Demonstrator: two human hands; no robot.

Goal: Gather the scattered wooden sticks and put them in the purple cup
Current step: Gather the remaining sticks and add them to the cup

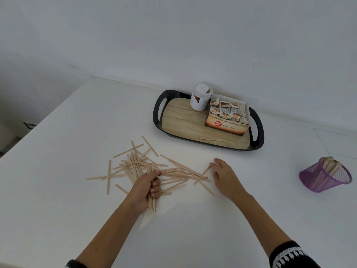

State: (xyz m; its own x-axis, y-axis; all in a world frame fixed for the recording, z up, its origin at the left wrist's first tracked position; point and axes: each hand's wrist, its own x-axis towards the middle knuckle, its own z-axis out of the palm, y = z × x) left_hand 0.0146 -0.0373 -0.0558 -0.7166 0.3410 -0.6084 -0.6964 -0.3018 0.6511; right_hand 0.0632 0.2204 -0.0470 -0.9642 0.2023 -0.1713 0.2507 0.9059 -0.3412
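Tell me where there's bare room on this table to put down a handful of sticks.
Bare table between the right hand and the purple cup, and near the front edge. Crowded around the scattered sticks by the left hand.

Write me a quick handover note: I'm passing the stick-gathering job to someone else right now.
Left hand: grips a bundle of sticks above the table.
Right hand: open, fingertips touching a loose stick at the right edge of the pile.
Purple cup: far right, apart from the pile, already holding some sticks.
One stick lies on the tray, in front of the tea box.
Done: part of the sticks are in the cup.
Left: gather the remaining pile, take the tray stick, put the held bundle and all the rest in the cup.
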